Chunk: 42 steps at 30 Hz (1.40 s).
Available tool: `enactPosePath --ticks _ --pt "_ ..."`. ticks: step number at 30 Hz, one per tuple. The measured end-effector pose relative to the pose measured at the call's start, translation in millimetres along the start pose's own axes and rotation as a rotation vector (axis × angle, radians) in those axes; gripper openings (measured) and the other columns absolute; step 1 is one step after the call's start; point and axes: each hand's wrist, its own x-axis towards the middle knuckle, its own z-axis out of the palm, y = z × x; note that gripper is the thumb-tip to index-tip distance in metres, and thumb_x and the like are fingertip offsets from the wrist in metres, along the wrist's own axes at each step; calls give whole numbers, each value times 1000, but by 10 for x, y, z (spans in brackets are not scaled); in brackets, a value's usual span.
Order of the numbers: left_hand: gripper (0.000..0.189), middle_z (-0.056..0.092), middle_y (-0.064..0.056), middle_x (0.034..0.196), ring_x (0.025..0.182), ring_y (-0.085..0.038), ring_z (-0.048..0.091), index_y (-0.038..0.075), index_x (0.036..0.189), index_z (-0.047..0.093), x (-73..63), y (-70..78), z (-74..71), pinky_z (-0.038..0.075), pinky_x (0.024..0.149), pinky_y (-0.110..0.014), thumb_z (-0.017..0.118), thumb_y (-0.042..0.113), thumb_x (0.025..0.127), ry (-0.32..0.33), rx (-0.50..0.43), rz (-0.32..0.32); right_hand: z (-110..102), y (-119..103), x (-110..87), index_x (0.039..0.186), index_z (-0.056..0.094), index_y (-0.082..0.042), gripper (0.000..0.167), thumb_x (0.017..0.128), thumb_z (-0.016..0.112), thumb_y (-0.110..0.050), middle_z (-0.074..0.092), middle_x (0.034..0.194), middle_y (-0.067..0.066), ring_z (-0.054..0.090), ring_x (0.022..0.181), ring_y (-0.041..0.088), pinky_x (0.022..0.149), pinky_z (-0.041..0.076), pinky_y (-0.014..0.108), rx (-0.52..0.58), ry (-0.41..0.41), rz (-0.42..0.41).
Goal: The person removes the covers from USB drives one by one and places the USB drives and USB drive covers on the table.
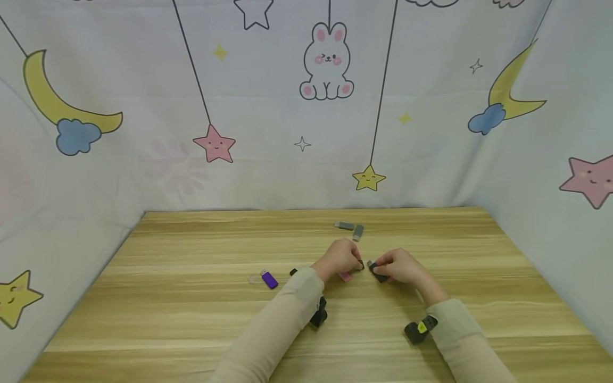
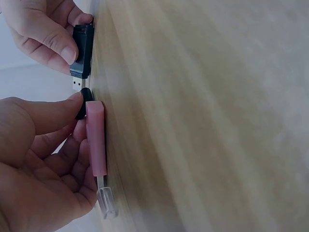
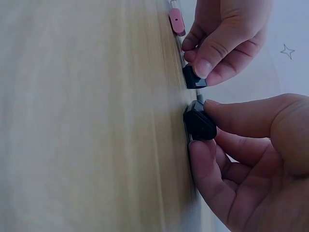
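Observation:
My right hand (image 1: 401,266) pinches a black USB stick (image 2: 83,50) between thumb and fingers, low over the wooden table. Its bare metal plug (image 2: 77,83) points toward my left hand (image 1: 339,257). That hand holds a small black cap (image 3: 194,78) between thumb and fingertips, a short gap from the plug in the head view. Beside the left fingers lies a pink USB stick (image 2: 96,140) with a clear cap (image 2: 107,202) over its plug end. In the head view the left hand partly covers the pink stick.
Two grey USB sticks (image 1: 345,226) lie farther back. To the left are a purple USB stick (image 1: 270,280) and a small clear cap (image 1: 252,279). A black object (image 1: 293,272) is partly hidden by my left sleeve. A printed curtain (image 1: 268,186) encloses the table's back and sides.

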Motion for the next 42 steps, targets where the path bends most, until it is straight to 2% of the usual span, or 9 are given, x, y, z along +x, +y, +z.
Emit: enactPosePath --ticks 7,13,22,33,42 --pt "7 60 -5 75 41 -10 55 2 83 66 -28 10 -17 50 43 -23 71 5 86 -5 7 -15 7 -22 1 108 66 8 26 89 66 -10 67 100 15 61 78 16 63 55 32 -10 -3 23" --pt "8 62 -6 74 44 -15 60 3 81 67 -19 30 -31 53 47 -26 70 7 87 -21 17 -27 17 -38 -4 108 67 7 25 89 66 -10 67 96 13 60 73 16 61 54 31 -22 -1 40" --pt "7 65 -6 78 47 -16 62 1 85 69 9 19 -30 54 48 -27 70 7 87 -30 15 -30 24 -53 -17 106 66 8 23 90 65 -9 66 90 11 59 71 16 59 53 31 -33 3 18" --pt "11 68 -6 84 44 -11 59 1 91 73 -6 10 -25 52 47 -23 70 11 87 -11 62 6 31 -48 -13 105 66 8 23 89 65 -8 66 94 14 61 74 17 60 54 31 -47 21 21" --pt "10 68 -7 86 45 -11 59 1 93 72 -7 0 -30 53 47 -24 69 8 88 -22 38 16 39 -29 2 105 66 8 22 88 66 -7 67 94 12 61 75 16 60 55 31 -50 23 6"
